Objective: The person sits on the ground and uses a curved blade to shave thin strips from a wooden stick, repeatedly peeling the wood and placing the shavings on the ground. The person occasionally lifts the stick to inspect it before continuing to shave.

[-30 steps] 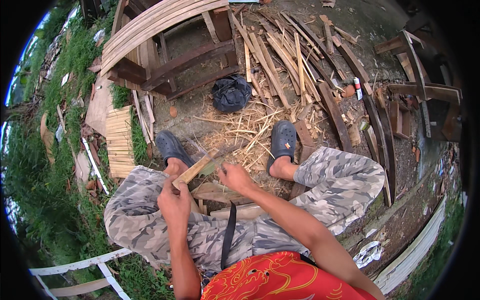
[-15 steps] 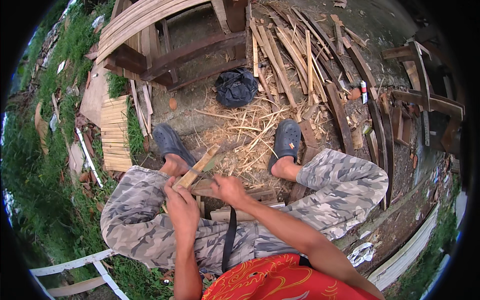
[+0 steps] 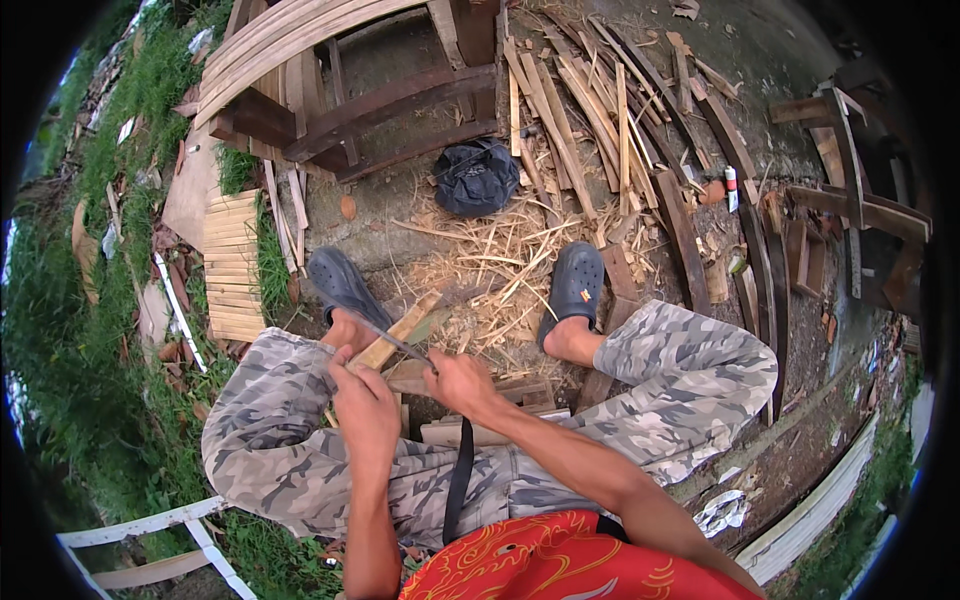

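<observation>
Grasping the near end of a pale wood strip (image 3: 408, 322), the left hand (image 3: 364, 402) holds it between camouflage-clad legs (image 3: 690, 370). Fingers of the right hand (image 3: 462, 383) are clenched on a narrow blade (image 3: 392, 341) crossing the strip; contact cannot be confirmed. Shavings (image 3: 495, 250) litter the ground beyond.

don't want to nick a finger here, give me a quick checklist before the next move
1. Left hand gripping the flat, pale wooden strip: ok
2. Right hand closed behind the thin, grey metal blade: ok
3. Blade's sharp edge turned away from the left hand: cannot tell
4. Dark grey, perforated clogs worn: ok
5. Space between the clogs free of thin, pale wood shavings: not ok
</observation>
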`<state>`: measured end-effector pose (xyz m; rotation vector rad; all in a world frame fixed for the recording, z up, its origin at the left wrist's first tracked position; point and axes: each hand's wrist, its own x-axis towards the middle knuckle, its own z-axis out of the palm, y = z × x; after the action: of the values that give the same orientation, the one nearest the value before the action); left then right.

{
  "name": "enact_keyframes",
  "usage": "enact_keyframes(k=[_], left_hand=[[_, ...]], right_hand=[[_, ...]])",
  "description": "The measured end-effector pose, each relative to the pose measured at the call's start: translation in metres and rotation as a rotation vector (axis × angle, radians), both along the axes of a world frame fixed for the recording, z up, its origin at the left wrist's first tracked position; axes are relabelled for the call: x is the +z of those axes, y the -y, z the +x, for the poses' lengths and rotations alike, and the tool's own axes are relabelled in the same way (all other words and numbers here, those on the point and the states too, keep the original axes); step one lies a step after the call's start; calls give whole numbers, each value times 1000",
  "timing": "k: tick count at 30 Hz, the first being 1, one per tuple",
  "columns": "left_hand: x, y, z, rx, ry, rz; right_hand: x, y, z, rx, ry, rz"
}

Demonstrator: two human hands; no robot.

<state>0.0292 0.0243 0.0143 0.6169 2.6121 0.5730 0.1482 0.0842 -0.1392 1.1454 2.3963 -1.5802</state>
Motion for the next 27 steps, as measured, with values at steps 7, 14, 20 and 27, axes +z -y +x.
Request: enact_keyframes(k=[7,14,20,27], left_hand=[[-3,-14,4,-60,-120,8],[0,-18,6,-87,-92,17],[-1,-25,3,-45,-57,24],[0,-27,1,-65,-71,39]], right_hand=[[-11,-1,0,-108,120,-21],[-39,-15,12,-62,454,-95],[-51,0,-4,-109,20,-96],[-52,-4,-6,-161,96,-92]])
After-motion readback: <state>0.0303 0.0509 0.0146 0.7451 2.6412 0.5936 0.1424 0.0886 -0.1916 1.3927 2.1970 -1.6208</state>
